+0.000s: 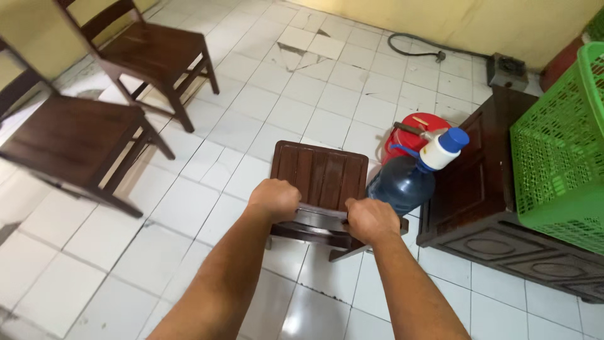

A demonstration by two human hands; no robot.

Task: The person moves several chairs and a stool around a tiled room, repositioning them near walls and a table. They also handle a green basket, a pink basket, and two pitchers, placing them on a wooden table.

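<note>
Both hands clamped on top rail of a dark wooden chair (319,176): left hand (274,199) closed over rail's left end, right hand (372,220) closed over right end, knuckles up. Chair's slatted seat runs fwd from the grip, away from the person, legs on white tiled floor (207,208). Just right of the grip, a blue water jug (402,184) w/ white pump cap, touching or nearly touching chair. Beyond it a red container (412,129). Further right, dark wood cabinet (478,189) carrying a green plastic basket (560,164). Far left, well apart: two more wooden chairs (82,135).
</note>
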